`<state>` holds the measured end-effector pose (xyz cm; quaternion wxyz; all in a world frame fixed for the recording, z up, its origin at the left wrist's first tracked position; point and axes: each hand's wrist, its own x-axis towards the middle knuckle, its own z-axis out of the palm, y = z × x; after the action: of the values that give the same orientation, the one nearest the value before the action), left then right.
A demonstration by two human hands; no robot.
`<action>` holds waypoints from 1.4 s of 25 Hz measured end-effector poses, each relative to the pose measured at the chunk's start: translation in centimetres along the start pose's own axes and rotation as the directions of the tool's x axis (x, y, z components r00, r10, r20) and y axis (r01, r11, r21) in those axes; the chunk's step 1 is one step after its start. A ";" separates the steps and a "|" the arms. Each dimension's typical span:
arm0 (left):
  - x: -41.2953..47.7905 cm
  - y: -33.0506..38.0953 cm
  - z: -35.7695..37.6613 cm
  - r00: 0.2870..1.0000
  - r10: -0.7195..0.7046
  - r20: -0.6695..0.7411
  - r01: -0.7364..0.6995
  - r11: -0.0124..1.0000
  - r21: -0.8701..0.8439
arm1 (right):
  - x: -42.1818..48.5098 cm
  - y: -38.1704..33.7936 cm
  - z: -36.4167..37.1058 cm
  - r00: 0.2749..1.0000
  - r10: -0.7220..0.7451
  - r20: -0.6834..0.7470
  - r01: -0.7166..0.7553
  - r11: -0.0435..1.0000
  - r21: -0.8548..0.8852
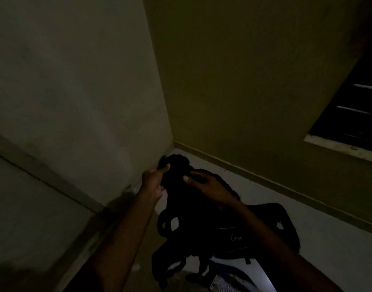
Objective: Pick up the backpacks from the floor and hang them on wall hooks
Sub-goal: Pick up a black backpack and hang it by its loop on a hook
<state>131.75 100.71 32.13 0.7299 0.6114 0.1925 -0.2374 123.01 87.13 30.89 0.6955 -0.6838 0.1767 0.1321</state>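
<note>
Gloom swallowing detail, black backpack [202, 209] in the floor [328, 239] corner a near-shapeless mass (straps barely traceable), left hand [153, 181] pinching its top edge, right hand [204, 183] beside it with fingers curled onto the fabric, walls [244, 81] just beyond, window [353, 114] at right.

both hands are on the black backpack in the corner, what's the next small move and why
Probably lift it straight up off the floor. The left hand already grips the top of the black backpack and the right hand rests on it, while its straps trail low. No wall hook is in view yet.
</note>
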 end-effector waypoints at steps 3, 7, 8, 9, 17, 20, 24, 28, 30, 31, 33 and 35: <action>0.6 1.0 0.4 1.000 -0.026 0.010 0.025 0.999 0.027 | 0.8 1.3 2.4 0.996 0.012 -0.092 -0.024 0.991 -0.131; 2.0 2.6 0.2 0.994 0.061 0.095 -0.083 0.964 0.251 | 4.0 0.5 3.1 0.942 0.174 -0.287 -0.140 0.981 0.138; 2.5 3.1 -0.1 0.988 0.101 0.115 -0.131 0.946 0.295 | 5.1 0.0 3.3 0.943 0.216 -0.253 -0.145 0.951 0.273; 3.1 3.3 -0.6 0.980 0.163 0.110 -0.192 0.917 0.350 | 6.2 -0.7 3.6 0.940 0.258 -0.221 -0.169 0.919 0.356; 9.5 4.8 -3.8 0.951 0.292 -0.100 -0.255 0.925 0.282 | 18.1 -6.4 4.4 0.953 0.286 -0.098 -0.193 0.825 0.532; 11.0 6.2 -2.2 0.983 0.166 -0.082 -0.177 0.974 -0.140 | 20.7 -8.1 4.4 0.965 0.262 -0.005 -0.218 0.812 0.541; 13.3 8.6 -0.6 0.943 0.244 -0.226 -0.258 0.966 -0.033 | 24.4 -10.4 4.2 0.971 0.234 0.049 -0.228 0.845 0.484; 16.9 14.2 0.4 0.853 0.437 -0.286 -0.418 0.899 0.127 | 27.1 -13.9 3.4 0.986 0.159 0.044 -0.164 0.920 0.357; 18.9 16.6 0.6 0.832 0.493 -0.253 -0.454 0.869 0.199 | 28.1 -16.0 2.6 0.995 0.092 0.024 -0.095 0.954 0.284; 19.7 17.8 0.6 0.823 0.511 -0.246 -0.464 0.856 0.226 | 28.5 -17.0 2.3 0.999 0.053 0.011 -0.054 0.967 0.249; 20.7 20.3 1.0 0.788 0.555 -0.267 -0.473 0.823 0.314 | 29.5 -18.9 2.0 0.998 -0.067 0.018 0.063 0.985 0.160; 21.4 22.4 1.2 0.761 0.595 -0.261 -0.490 0.789 0.371 | 29.8 -20.7 2.4 0.971 -0.235 0.036 0.236 0.972 -0.016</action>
<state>162.16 100.24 38.10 0.6240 0.7708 0.1013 0.0790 158.90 87.20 36.85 0.7023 -0.7045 0.0811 0.0622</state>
